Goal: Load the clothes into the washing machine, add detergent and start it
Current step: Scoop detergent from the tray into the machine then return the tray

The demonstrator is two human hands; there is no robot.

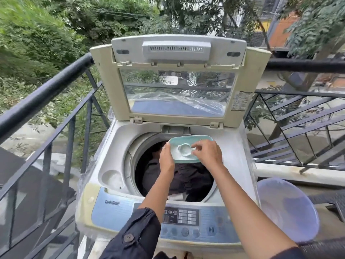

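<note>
A top-loading washing machine (115,146) stands in front of me with its lid (175,71) propped upright. Dark clothes (188,181) fill the drum. Over the drum's far side my left hand (166,157) grips the left edge of a pale green detergent container (188,142) that holds white powder. My right hand (207,153) pinches the handle of a small white scoop (183,149) that rests in the powder inside the container. The control panel (182,218) with its buttons lies at the machine's near edge.
Black metal railings (56,85) run along the left and behind the machine. A translucent lavender tub (287,208) stands to the machine's right. A small open drawer slot (175,129) sits at the back rim of the drum. Trees and buildings lie beyond.
</note>
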